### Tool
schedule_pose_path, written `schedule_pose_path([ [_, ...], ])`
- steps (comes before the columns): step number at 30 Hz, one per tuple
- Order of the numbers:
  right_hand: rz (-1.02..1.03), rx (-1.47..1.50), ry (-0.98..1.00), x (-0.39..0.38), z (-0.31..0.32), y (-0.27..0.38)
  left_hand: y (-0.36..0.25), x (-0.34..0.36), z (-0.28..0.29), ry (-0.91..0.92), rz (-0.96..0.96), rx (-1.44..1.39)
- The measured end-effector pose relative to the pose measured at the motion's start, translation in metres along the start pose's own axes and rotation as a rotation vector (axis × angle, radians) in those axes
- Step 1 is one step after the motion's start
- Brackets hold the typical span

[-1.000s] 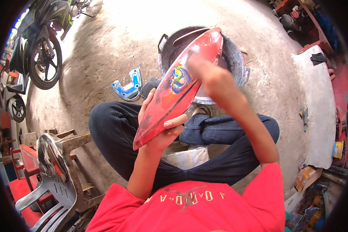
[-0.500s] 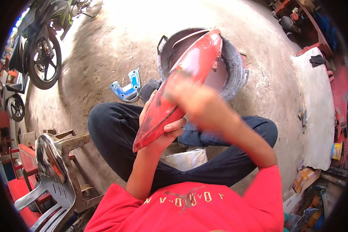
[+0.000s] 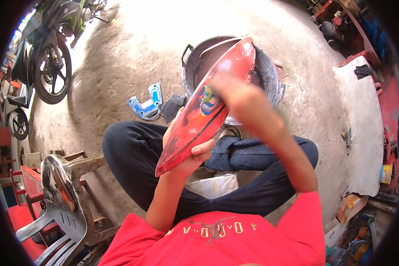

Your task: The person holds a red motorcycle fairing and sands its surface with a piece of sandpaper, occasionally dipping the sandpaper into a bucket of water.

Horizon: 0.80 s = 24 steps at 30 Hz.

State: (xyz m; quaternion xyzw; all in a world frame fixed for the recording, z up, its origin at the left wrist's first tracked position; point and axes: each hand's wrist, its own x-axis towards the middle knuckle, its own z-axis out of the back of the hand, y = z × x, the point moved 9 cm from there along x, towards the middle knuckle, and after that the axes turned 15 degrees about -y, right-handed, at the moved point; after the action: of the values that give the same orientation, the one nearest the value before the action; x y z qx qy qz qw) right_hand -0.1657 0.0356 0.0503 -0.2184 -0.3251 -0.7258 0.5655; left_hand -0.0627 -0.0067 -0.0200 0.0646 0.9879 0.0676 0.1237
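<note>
Where the long, tapered, glossy red panel (image 3: pixel 194 117) is: in your left hand (image 3: pixel 187 163), slanted over your lap, near tip low at left, far end up over the round, dark, grey-smeared basin (image 3: pixel 271 73).
Panel face: round multicoloured swirl patch (image 3: pixel 208 100) about mid-length, thin dark stripe (image 3: pixel 205 125) nearer the right edge, dark smudges toward the near tip.
Left fingers: grasping the panel from below, digits showing at both its edges.
Right hand: your right hand (image 3: pixel 240 95) is blurred, over the panel's upper half, just beside the swirl patch; fingers bent down toward the surface, can't tell if they hold anything.
Basin: on the concrete floor (image 3: pixel 102 75) beyond your legs, partly hidden by panel and right hand.
Left of basin: angular blue-and-white piece (image 3: pixel 154 94), crumpled dark grey item (image 3: pixel 173 108) just beside it, both on the floor.
Your lap: crossed legs in dark blue jeans (image 3: pixel 131 148); white, box-like item (image 3: pixel 215 184) between them.
Your left side: worn grey plastic chair (image 3: pixel 71 217) near you; black-wheeled motorbike (image 3: pixel 53 66) farther off.
</note>
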Motion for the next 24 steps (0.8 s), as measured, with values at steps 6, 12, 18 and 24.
schedule_pose_path([
  [6, 0.237, 0.154, 0.058, -0.018, 0.003, 0.068, -0.015, -0.004, 0.033, -0.278, -0.139, -0.025],
  [12, -0.087, 0.032, 0.007, -0.012, -0.003, -0.020, -0.005, -0.002, 0.007, -0.099, -0.048, 0.018],
  [18, 0.164, 0.193, 0.028, -0.030, 0.002, 0.070, -0.028, -0.013, 0.064, -0.653, -0.323, -0.325],
  [24, -0.063, 0.037, -0.045, -0.028, 0.002, 0.010, -0.007, -0.010, 0.006, 0.027, -0.010, -0.033],
])
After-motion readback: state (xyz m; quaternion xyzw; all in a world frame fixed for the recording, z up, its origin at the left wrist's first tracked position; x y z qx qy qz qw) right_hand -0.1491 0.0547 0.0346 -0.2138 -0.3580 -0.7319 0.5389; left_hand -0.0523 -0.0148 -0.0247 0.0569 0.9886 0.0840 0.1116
